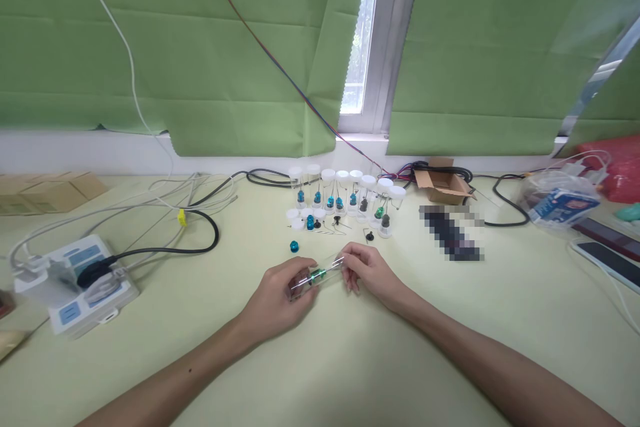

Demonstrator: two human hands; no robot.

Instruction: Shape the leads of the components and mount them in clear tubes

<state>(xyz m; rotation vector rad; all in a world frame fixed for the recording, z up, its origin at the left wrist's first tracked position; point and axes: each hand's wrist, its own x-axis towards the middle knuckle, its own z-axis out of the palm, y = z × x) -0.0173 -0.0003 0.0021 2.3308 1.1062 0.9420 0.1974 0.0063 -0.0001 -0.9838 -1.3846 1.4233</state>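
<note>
green cloth curtains [240, 87], creased and jagged-edged, hang behind a smooth, pale counter [370, 373]. a boxy white plastic power strip [125, 293] lies at left, apparently to leave the middle free. clear, white-capped jars [342, 177] stand upright in a row, probably so their contents can be seen. the left hand's [287, 290] grip wraps the lower end of a clear, straight-walled tube [330, 271], seemingly steadying it; the right hand's [367, 268] grip pinches the upper end, exact contact hidden. the tube slants between both hands, enclosing a glossy green piece [317, 275]. beyond the left hand lies a rounded, shiny blue knob [294, 247].
</note>
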